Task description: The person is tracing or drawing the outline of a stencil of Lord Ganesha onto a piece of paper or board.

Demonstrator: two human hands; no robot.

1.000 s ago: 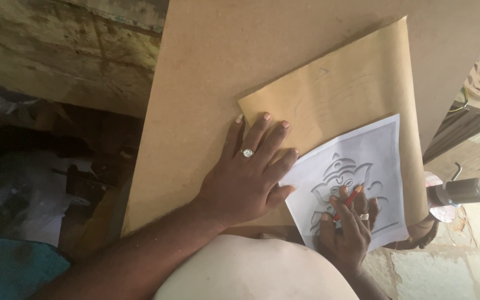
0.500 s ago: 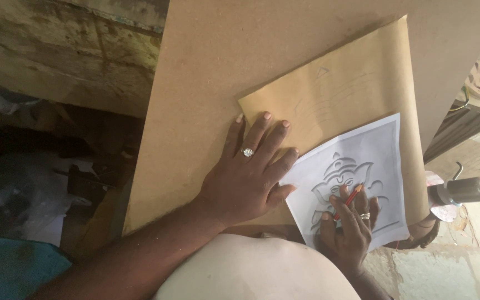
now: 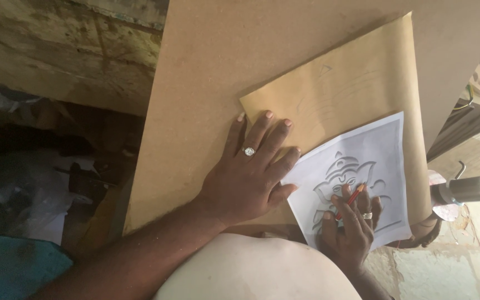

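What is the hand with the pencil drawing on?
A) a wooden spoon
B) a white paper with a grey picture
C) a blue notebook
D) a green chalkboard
B: the right hand holds a red pencil with its tip on the white sheet with a grey printed picture, which lies on tan paper.

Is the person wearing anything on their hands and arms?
Yes. The left hand has a silver ring on one finger, and the right hand also wears a silver ring. Both forearms are bare, with no sleeves, gloves, watches or bracelets showing. The fingernails look pale and short.
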